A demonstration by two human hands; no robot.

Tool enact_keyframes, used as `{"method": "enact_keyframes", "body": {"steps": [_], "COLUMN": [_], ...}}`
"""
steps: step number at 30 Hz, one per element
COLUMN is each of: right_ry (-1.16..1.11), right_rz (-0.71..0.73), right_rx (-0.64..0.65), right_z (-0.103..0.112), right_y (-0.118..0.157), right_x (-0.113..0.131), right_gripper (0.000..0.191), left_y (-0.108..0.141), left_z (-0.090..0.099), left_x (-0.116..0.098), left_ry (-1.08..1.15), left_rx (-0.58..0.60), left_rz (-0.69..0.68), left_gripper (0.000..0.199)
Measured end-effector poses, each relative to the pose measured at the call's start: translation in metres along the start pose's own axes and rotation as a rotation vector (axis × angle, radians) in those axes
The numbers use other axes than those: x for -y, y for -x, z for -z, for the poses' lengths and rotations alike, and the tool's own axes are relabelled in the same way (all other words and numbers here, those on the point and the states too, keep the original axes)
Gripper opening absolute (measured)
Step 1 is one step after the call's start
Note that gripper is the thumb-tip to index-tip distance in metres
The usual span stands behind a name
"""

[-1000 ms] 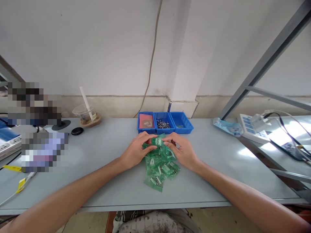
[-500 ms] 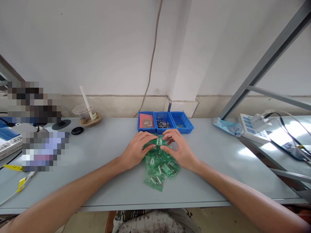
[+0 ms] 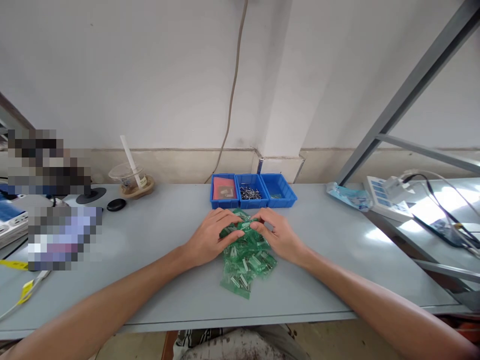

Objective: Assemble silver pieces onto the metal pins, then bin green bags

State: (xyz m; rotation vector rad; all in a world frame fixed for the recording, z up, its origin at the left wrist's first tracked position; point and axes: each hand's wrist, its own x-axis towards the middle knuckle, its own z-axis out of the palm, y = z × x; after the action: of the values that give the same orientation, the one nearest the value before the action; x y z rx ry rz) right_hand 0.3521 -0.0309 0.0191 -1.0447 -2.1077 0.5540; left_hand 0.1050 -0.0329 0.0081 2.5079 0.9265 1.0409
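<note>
In the head view, the left hand [image 3: 212, 236] and right hand [image 3: 282, 235] meet over a pile of green bags [image 3: 248, 260] on the grey desk [image 3: 168, 305]. The right grip pinches a bag at the top of the pile; the left grip's thumb and fingers stand apart at its other side, though whether they clasp it is hard to tell. Small metal parts show through the plastic. Just beyond sit three blue bins [image 3: 252, 201], side by side.

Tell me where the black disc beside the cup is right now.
In the head view, the black disc lies on the table at the person's left, just in front of the clear cup.
</note>
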Motion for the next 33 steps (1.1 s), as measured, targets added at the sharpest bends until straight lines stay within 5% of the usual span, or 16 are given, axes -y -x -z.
{"method": "enact_keyframes", "body": {"steps": [10, 26, 33], "right_ry": [-0.021, -0.097, -0.140], "right_rz": [-0.008, 0.041, 0.010], "right_rx": [0.038, -0.022, -0.037], "right_z": [-0.0047, -0.0025, -0.0034], "right_y": [0.0024, 0.0040, 0.0032], "right_x": [-0.0002, 0.0049, 0.0049], "right_gripper": [0.044, 0.017, 0.032], "left_y": [0.0001, -0.0006, -0.0003], "left_z": [-0.0007, -0.0017, -0.0014], "left_x": [-0.0015, -0.0041, -0.0051], "left_ry": [0.004, 0.157, 0.142], "left_rx": [-0.015, 0.032, 0.057], "left_rz": [-0.034, 0.148, 0.137], "left_gripper": [0.019, 0.016, 0.019]}}
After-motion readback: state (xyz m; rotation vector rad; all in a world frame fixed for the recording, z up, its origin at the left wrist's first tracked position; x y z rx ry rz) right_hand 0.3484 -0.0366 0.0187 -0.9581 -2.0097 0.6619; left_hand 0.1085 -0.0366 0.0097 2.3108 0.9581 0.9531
